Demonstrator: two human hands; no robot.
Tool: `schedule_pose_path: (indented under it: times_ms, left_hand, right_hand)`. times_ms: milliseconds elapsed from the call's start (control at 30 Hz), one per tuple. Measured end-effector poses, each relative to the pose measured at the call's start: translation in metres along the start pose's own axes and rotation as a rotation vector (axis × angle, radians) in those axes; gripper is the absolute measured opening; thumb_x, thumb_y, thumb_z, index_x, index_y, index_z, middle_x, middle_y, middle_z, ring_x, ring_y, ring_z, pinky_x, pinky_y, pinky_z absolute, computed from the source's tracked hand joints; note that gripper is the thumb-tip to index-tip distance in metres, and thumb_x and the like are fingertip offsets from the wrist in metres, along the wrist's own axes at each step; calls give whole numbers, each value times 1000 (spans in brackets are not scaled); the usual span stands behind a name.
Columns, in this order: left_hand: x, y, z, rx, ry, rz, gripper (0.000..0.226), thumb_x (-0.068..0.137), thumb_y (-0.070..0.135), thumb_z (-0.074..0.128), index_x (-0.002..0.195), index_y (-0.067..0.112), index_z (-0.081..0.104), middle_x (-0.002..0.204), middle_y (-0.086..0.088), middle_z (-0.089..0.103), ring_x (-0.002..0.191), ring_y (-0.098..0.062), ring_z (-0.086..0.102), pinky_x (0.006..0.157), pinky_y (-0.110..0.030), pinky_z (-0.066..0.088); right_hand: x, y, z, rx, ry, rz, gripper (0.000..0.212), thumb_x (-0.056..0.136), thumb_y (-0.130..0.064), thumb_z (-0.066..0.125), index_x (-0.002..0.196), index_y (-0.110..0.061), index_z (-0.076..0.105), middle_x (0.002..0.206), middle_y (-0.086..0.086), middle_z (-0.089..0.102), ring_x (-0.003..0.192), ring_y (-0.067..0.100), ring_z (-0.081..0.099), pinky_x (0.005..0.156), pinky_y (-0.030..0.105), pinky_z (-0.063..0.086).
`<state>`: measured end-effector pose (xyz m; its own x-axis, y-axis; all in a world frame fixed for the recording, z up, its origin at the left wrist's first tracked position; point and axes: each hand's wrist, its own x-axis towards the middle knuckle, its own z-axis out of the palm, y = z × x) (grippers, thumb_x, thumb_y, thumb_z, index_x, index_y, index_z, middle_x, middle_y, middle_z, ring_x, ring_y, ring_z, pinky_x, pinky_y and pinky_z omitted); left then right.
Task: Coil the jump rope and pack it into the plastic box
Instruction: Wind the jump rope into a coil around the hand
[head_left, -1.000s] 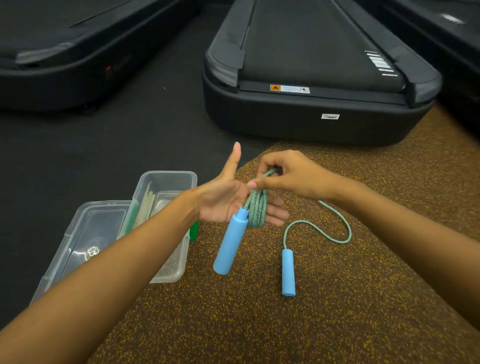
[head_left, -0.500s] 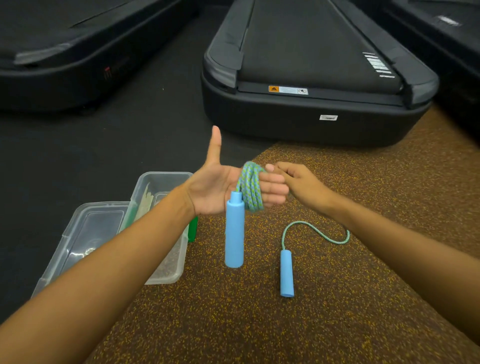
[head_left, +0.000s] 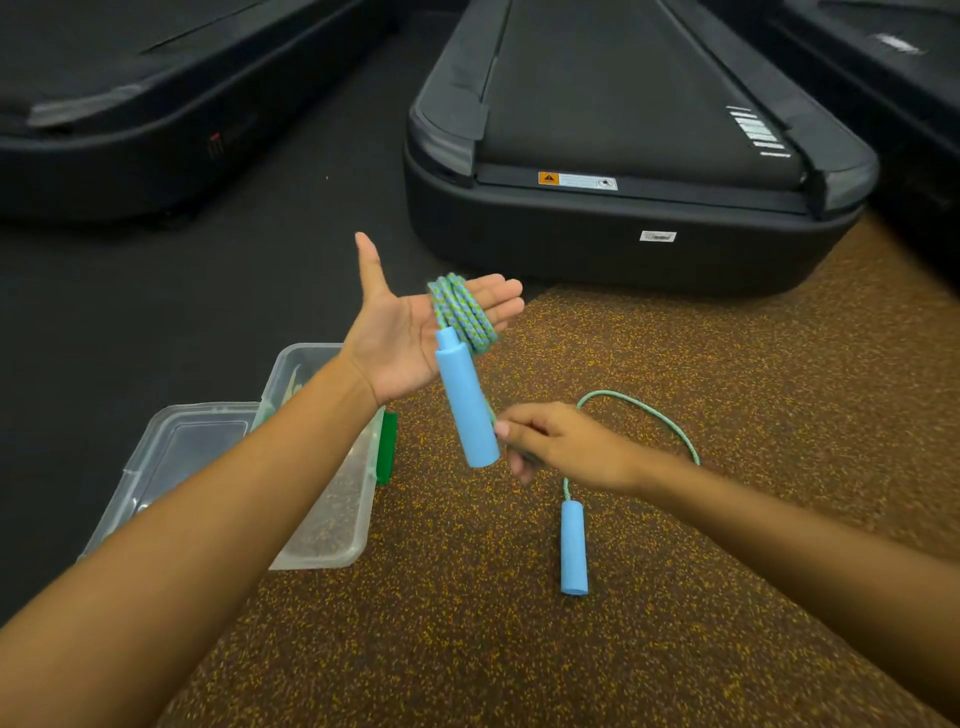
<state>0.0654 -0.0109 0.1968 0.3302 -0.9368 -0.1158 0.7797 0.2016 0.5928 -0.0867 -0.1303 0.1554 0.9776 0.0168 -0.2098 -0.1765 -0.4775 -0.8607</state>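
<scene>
Holding several loops of green-and-blue jump rope (head_left: 462, 312) wound around its flat, outstretched fingers, the left hand (head_left: 410, 332) stays open, palm up and thumb raised, above the speckled brown floor (head_left: 727, 415). One blue handle (head_left: 466, 402) hangs from the coil, tilted, its lower end just beside the right hand (head_left: 558, 447). That hand is motion-blurred, its fingers (head_left: 511, 431) pinched near the handle's foot, apparently on a strand of rope; the blur makes the grip on it hard to confirm. From behind the right hand the remaining rope curves out in a loose arc to the right and runs back down to a second blue handle (head_left: 574, 548) lying on the floor, nearer the camera. To the left, partly hidden by the left forearm, a clear plastic box (head_left: 332, 519) sits open at the edge of the brown floor with a green clip (head_left: 387, 447) on its right side, and its clear lid (head_left: 176, 457) lies beside it on the black mat. Beyond the hands stands the end of a black treadmill (head_left: 623, 223), with another at far left.
</scene>
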Motion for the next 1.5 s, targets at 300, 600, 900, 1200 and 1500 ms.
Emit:
schedule_pose_path:
  times_ms: [300, 600, 900, 1200, 1500]
  left_hand:
    - [-6, -5, -8, 131, 55, -207, 122, 64, 91, 15, 129, -8, 44, 130, -25, 55, 119, -33, 56, 98, -42, 45]
    - [-2, -18, -8, 340, -57, -482, 104, 55, 95, 28, 97, 3, 52, 84, -11, 42, 70, -17, 47, 69, -26, 45]
    - [0, -28, -3, 424, -225, -601, 128, 62, 90, 10, 127, -15, 44, 119, -27, 61, 111, -35, 60, 107, -41, 37]
    - [3, -29, 5, 376, -325, -630, 125, 59, 90, 16, 118, -13, 54, 112, -25, 65, 107, -33, 62, 106, -43, 36]
    - [3, -28, 2, 128, -297, -411, 116, 61, 87, 25, 114, -11, 59, 109, -24, 67, 104, -32, 65, 99, -41, 44]
  right_hand:
    - [-4, -50, -33, -535, -4, -101, 19, 87, -35, 56, 73, -22, 56, 53, -6, 47, 50, 7, 42, 54, 26, 33]
    - [3, -58, -53, -509, 122, -151, 18, 75, -30, 71, 84, -15, 67, 77, 12, 66, 67, 18, 54, 64, 35, 43]
    - [8, -57, -59, -129, 108, -166, 17, 75, -12, 71, 90, -6, 64, 81, 11, 60, 69, 11, 49, 63, 19, 40]
    - [16, -45, -61, 106, 221, -174, 12, 73, -9, 71, 82, -9, 62, 77, 14, 59, 73, 18, 50, 70, 28, 41]
    - [23, -11, -50, 399, 327, -52, 18, 85, -11, 58, 68, -17, 62, 67, -1, 55, 63, 8, 48, 59, 19, 41]
